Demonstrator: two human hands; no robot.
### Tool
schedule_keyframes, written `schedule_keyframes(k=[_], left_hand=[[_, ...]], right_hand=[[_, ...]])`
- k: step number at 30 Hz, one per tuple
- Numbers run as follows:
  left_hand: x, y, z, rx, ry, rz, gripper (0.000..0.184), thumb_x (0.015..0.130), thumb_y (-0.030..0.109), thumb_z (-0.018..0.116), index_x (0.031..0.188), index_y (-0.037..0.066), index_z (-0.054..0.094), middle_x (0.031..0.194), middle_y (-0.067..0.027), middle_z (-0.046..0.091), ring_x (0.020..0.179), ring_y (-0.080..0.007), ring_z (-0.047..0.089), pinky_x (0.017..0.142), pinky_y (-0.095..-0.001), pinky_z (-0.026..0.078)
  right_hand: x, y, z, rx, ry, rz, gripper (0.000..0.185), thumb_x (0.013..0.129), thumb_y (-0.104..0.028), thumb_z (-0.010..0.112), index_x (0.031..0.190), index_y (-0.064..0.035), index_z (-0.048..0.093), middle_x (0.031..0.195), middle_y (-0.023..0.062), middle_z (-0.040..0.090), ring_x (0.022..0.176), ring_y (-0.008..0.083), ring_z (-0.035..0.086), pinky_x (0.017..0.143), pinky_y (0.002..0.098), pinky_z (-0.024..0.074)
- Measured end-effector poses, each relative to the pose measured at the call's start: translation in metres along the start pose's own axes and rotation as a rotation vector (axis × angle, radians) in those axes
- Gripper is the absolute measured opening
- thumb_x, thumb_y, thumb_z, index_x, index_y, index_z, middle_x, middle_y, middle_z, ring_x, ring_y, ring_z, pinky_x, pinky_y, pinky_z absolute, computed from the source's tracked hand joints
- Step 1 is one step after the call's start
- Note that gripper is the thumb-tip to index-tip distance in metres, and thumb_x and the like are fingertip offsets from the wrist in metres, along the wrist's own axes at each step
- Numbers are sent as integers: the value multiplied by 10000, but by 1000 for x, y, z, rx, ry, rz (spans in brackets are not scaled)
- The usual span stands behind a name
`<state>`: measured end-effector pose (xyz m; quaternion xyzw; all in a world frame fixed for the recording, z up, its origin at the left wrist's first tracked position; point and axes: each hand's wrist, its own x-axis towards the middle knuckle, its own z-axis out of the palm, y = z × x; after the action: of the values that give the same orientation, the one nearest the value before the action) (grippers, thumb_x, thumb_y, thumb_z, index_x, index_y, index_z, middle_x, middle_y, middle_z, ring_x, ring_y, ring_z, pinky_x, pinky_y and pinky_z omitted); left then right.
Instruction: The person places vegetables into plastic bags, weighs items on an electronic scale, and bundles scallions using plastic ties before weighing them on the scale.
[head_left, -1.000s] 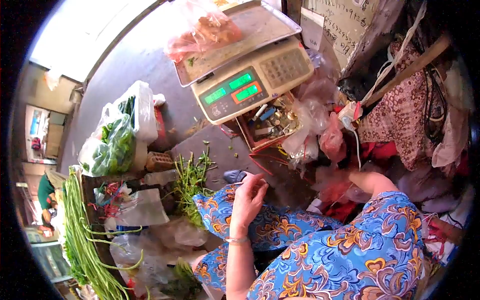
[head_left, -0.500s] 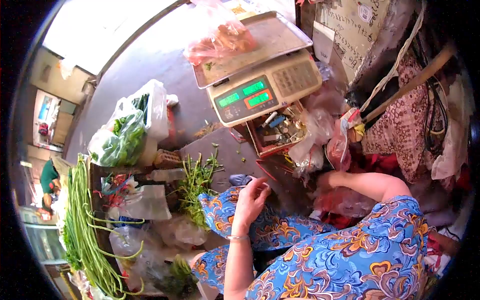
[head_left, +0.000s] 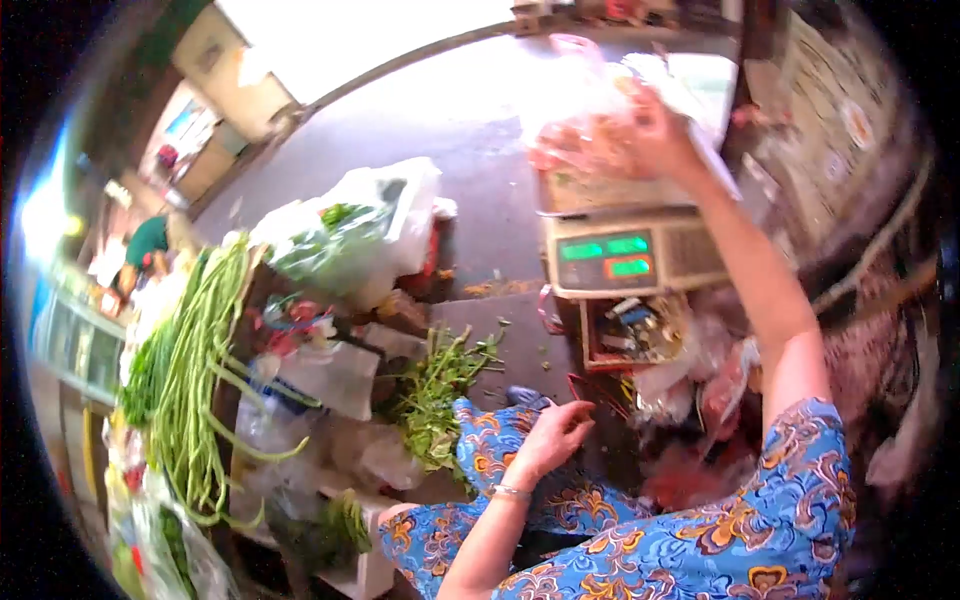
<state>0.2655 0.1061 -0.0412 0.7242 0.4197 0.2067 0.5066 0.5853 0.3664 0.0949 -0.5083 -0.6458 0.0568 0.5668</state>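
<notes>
My right hand (head_left: 655, 135) is stretched out over the scale's tray, at the right side of a pink plastic bag (head_left: 580, 145) with orange-brown contents; motion blur hides its fingers. Below the tray, the scale (head_left: 610, 258) shows green digits. My left hand (head_left: 555, 438), with a bracelet at the wrist, hovers above my knee in blue patterned cloth, fingers curled; what they hold, if anything, is too small to tell. A small dark blue object (head_left: 527, 397) lies just beyond it.
Long green beans (head_left: 200, 370) hang at the left, near bagged greens (head_left: 345, 240). Cut stems (head_left: 445, 390) lie left of my knee. An open box of small items (head_left: 635, 330) sits below the scale. A person in green (head_left: 148, 242) is far left.
My right hand has gone from the plastic bags at the right up to the pink bag on the scale. The view has swung, shifting the scene rightward. My left hand stays near my knee.
</notes>
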Motion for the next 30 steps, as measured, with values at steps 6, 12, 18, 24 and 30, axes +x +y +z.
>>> schedule_keyframes(k=[6, 12, 18, 24, 30], left_hand=[[-2, 2, -10, 38, -56, -49, 348, 872, 189, 626, 1168, 8, 595, 1010, -225, 659, 928, -349, 656, 820, -408, 516], [0, -13, -13, -9, -34, -79, 357, 879, 170, 610, 1197, 11, 573, 1113, -210, 639, 1047, -362, 610, 906, -411, 487], [-8, -15, -20, -29, 28, -63, 331, 885, 164, 595, 1169, -6, 580, 1119, -217, 632, 1072, -357, 597, 920, -413, 470], [-8, -32, -9, -56, 148, 50, 271, 825, 124, 613, 1065, 0, 627, 951, -194, 665, 901, -322, 641, 811, -386, 501], [-19, -19, -14, 4, 62, 29, 318, 862, 152, 602, 1138, -5, 595, 1043, -223, 646, 992, -359, 622, 873, -403, 486]], right_hand=[[95, 54, 15, 78, 85, 425, 1101, 683, -457, 820, 1472, 10, 209, 1415, 205, 398, 1297, 280, 407, 1062, 364, 343], [98, 71, 62, 133, -41, 482, 1114, 722, -413, 800, 1491, 42, 134, 1501, 261, 240, 1395, 241, 248, 1135, 331, 219], [89, 74, 87, 177, -207, -103, 631, 853, -212, 696, 1378, -7, 413, 1314, 130, 507, 1175, 229, 494, 1004, 350, 382], [79, 88, 75, 278, -495, 244, 460, 866, -164, 678, 1272, -6, 529, 1166, 91, 595, 1049, 185, 556, 918, 306, 435], [64, 25, 68, 190, -367, 127, 183, 883, -153, 658, 1008, -20, 675, 889, 1, 661, 818, 100, 584, 770, 232, 470]])
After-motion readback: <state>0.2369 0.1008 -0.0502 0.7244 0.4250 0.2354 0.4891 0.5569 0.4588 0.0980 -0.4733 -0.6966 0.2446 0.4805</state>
